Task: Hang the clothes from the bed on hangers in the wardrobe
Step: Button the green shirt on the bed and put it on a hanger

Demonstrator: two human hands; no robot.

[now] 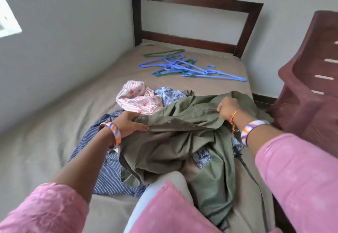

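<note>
Crumpled olive-green button shirt (182, 137) at centre of bed (45, 141): my left hand (130, 123) grips placket, my right hand (228, 109) pinches collar edge. Blue-and-green plastic hangers (184, 66) at 12 o'clock. Risk: lifting drags blue floral garment (203, 157) tangled underneath.

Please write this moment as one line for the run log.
left hand: holds green shirt | right hand: grips shirt | hangers: untouched on bed

No readable text, label, brand, number or sign shows on anything in this view.
</note>
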